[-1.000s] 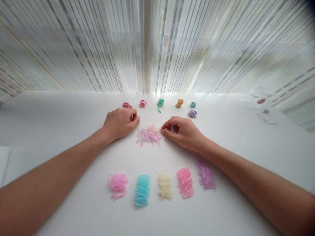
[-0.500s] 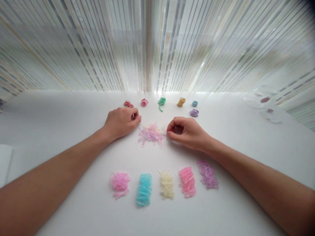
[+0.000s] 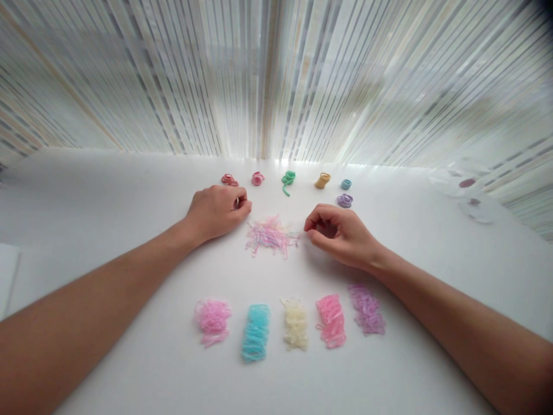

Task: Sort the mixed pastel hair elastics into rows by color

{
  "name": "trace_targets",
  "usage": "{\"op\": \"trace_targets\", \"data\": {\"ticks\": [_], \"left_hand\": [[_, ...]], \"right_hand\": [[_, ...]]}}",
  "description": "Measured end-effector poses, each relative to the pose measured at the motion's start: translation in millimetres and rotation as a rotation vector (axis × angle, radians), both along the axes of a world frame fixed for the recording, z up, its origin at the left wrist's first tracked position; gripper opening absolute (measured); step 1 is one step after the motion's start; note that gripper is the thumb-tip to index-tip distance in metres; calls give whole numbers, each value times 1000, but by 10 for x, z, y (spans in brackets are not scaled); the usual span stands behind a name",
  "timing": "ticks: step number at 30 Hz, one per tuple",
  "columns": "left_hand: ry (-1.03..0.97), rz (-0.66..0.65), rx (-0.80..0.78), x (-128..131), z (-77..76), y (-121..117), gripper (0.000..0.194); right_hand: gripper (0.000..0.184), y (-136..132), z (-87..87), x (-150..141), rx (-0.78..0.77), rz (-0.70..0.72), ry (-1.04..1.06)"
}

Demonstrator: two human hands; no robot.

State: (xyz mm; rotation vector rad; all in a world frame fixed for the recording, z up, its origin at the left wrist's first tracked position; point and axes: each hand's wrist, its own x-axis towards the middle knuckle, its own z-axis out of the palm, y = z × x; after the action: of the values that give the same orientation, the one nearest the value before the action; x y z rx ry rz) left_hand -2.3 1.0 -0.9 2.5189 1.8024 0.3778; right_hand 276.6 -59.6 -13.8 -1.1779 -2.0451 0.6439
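A mixed heap of thin pastel rubber bands [image 3: 268, 236] lies on the white table between my hands. My right hand [image 3: 339, 235] is at the heap's right side, thumb and forefinger pinched on a pale rubber band [image 3: 298, 234] that stretches toward the heap. My left hand [image 3: 219, 211] rests up and left of the heap, its fingers curled and thumb near the forefinger; what they hold, if anything, is hidden. Nearer me lie sorted piles of bands: light pink [image 3: 213, 321], turquoise [image 3: 256, 333], cream [image 3: 295, 325], rose pink [image 3: 331, 321] and purple [image 3: 367, 309].
Along the back lie small coils: red [image 3: 230, 180], pink [image 3: 258, 178], green [image 3: 288, 180], yellow [image 3: 322, 181], blue [image 3: 346, 184] and violet [image 3: 344, 200]. Clear plastic pieces [image 3: 475, 210] lie at the far right. A striped string curtain [image 3: 242, 80] hangs behind the table.
My right hand has moved a little right, away from the heap, drawing out the pale band. The left hand keeps its place and curled shape. The view has shifted slightly.
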Motion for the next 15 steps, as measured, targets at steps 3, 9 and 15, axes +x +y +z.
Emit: {"op": "trace_targets", "data": {"ticks": [3,9,15], "left_hand": [[0,-1,11,0,-1,-3,28],[6,-5,16,-1,2,-4,29],[23,5,16,3,13,-2,30]], "right_hand": [[14,15,-27,9,32,-8,-15],[19,16,-28,6,30,51,-55],[9,14,-10,-3,-9,61,-63]]}}
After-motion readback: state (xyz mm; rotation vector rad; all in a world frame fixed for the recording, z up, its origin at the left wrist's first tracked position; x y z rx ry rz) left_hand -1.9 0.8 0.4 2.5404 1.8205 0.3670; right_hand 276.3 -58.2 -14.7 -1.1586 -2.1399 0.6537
